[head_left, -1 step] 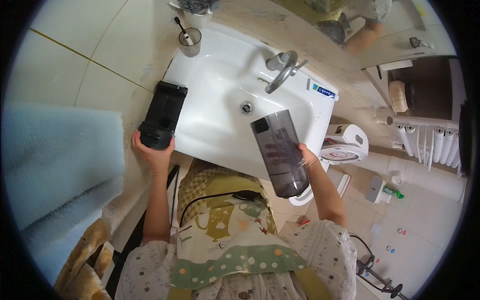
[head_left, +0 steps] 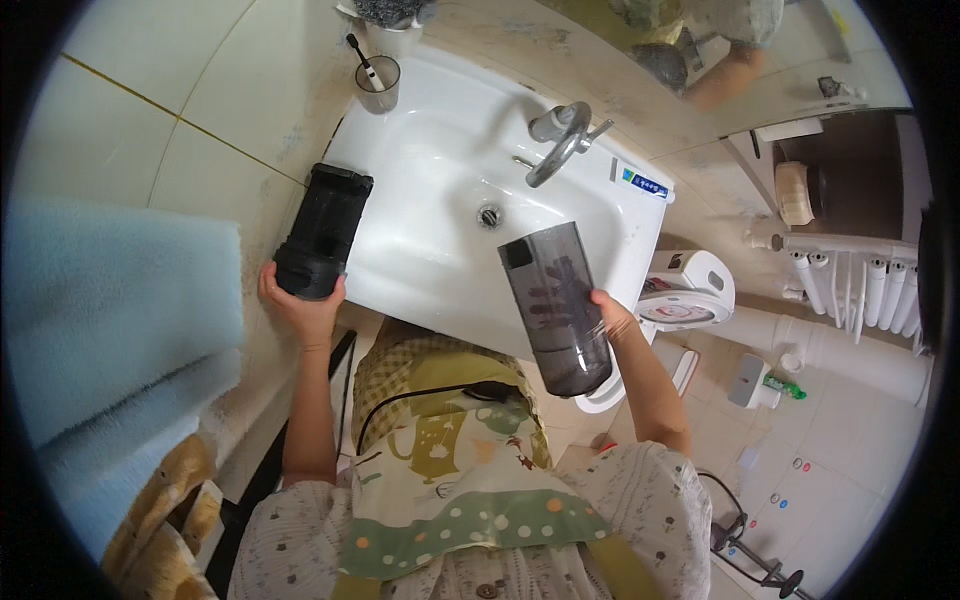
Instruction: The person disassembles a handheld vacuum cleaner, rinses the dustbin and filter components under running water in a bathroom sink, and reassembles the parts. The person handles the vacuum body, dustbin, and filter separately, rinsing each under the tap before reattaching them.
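Note:
My left hand (head_left: 308,315) is closed round the rounded lower end of a black plastic holder with an open frame (head_left: 335,215). The holder's far part lies over the left edge of the white sink (head_left: 420,270); whether it rests there I cannot tell. Over the sink's front right, my right hand (head_left: 612,315) grips a translucent grey plastic container (head_left: 560,300) from its right side. The fingers show dimly through its wall. This container is tall and tilted, with a black patch near its upper left rim.
A chrome faucet (head_left: 562,145) rises at the sink's back. A cup (head_left: 380,88) with a toothbrush stands at the far left corner, and a toothpaste tube (head_left: 643,182) lies on the right rim. Blue towels (head_left: 130,310) hang at left. A toilet (head_left: 690,290) is at right.

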The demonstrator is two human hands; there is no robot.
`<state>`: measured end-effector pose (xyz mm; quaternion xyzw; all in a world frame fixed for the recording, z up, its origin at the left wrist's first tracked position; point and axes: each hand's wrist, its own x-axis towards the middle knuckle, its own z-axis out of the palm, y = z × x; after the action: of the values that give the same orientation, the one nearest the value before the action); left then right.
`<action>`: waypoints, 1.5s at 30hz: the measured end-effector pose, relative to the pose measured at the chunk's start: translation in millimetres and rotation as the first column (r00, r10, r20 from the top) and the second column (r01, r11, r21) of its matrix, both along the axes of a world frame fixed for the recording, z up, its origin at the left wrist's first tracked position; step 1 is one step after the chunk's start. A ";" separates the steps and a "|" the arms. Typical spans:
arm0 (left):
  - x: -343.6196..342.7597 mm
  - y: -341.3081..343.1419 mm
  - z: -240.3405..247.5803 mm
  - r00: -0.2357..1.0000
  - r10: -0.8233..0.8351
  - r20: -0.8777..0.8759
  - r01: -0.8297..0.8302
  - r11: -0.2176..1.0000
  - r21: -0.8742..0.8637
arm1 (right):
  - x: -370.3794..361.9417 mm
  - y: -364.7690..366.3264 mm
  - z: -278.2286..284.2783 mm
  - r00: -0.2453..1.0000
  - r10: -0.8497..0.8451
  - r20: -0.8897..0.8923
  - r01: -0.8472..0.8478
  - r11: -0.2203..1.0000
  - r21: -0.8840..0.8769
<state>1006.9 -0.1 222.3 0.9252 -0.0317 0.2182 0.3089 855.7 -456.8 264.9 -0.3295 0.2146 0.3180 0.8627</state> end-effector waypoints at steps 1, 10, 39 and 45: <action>-4.2 -1.2 3.2 0.999 0.019 -0.045 -0.018 1.000 0.012 | -1.2 -5.7 6.1 0.999 0.039 0.012 -0.037 0.992 -0.121; -56.1 -67.2 129.6 0.598 -0.565 -0.569 -0.421 0.382 -0.822 | 4.2 -24.4 77.9 0.639 0.712 0.293 0.041 0.349 -0.936; -265.0 -92.7 173.0 0.019 -0.686 -0.728 -0.796 0.430 -0.427 | -44.2 58.1 76.6 -0.272 0.928 0.254 0.499 0.361 -0.788; -318.5 -53.7 165.0 0.125 -0.718 -0.685 -0.717 0.412 -0.563 | -71.3 123.1 66.0 -0.285 0.884 0.371 0.446 0.465 -0.765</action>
<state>688.3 -53.8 387.2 0.4561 0.3057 -0.4817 0.6830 784.4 -333.7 330.9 -0.8113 -0.5134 0.0190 0.2791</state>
